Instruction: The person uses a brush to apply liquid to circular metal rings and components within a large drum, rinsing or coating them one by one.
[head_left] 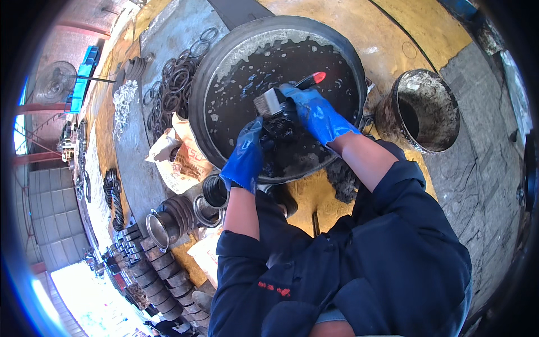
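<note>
Both of my hands wear blue rubber gloves and work above a wide round pan [197,106] of dark liquid. In my right hand [315,111] is a flat paintbrush [271,103] with a pale metal band and a black handle tipped in red. Its bristles point to the left. My left hand [247,150] is closed on a dark, wet metal part [279,129], just below the brush. The part's exact shape is hard to make out because it is coated black. Light foam patches float on the liquid.
Left of the pan lie many black rings [177,81] and a torn paper bag [182,160]. A grimy bucket [418,112] stands at the right. Ribbed metal cylinders [174,219] and stacked round parts [154,269] sit at the lower left. Beyond them is a fan [56,84].
</note>
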The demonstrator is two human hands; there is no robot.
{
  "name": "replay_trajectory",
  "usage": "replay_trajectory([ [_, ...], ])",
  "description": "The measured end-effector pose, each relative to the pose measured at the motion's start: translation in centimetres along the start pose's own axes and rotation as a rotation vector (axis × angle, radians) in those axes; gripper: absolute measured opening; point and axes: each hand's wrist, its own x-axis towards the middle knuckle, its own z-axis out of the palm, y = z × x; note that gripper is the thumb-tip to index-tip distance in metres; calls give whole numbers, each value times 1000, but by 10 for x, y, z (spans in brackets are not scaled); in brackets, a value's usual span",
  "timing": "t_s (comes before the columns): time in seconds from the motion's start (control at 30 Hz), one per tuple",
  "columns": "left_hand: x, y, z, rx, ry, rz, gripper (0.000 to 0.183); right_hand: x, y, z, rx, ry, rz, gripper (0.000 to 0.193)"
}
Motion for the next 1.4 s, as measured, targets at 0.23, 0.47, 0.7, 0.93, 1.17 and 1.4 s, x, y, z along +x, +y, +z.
replay_trajectory([
  [0.23,14,-1,-6,78,40,56,29,-28,8,-9,-291,-246,-26,40],
  [0.47,-14,3,25,363,88,154,23,6,36,-62,-774,-200,133,38],
  [0.7,-9,10,0,230,147,393,22,23,24,-35,-853,11,-169,30],
  [0.93,-6,16,-8,148,126,366,18,28,38,-37,-957,-162,-181,33],
  [1.17,-14,18,-7,236,109,330,25,54,27,-72,-952,223,-465,26],
  [1.4,-16,15,-8,296,66,283,29,59,25,-72,-223,128,-152,27],
])
